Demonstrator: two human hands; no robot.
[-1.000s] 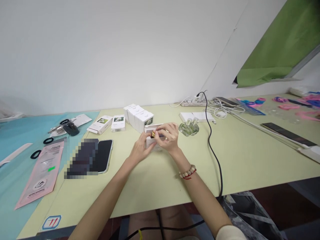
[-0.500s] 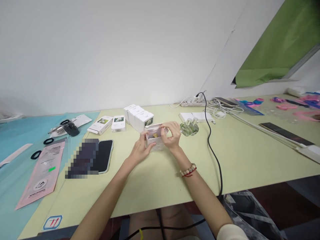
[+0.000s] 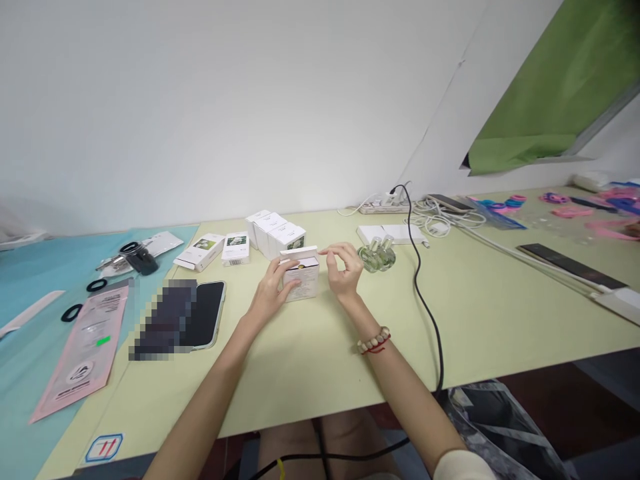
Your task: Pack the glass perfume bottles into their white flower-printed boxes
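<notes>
Head view: L hand [image 3: 270, 293] grips a small white carton [image 3: 303, 280] standing on the pale green table [image 3: 310, 373], roughly centre, just in front of a row of like cartons [image 3: 275, 233]. Thumb presses the front face; other fingers wrap the left side & back. The top flap [image 3: 299, 253] lies nearly flat. A sliver of yellow shows under its front edge, so it's prob not tucked in all the way.

R hand [image 3: 344, 272] hangs just beside the carton's top right corner. Thumb & forefinger curl toward each other, pinching nothing I can see, and they're clear of the carton as far as shows. Two glass bottles [image 3: 378, 257] stand near, just beyond R hand. A phone [image 3: 207, 312] lies to the left, and a black cable [image 3: 425, 293] runs past on the right.

My read: this is the closing step, near its end. Next move calls for L hand to steady the carton while a fingertip presses the flap's front edge flush. Light pressure only, since thin card dents easily.
</notes>
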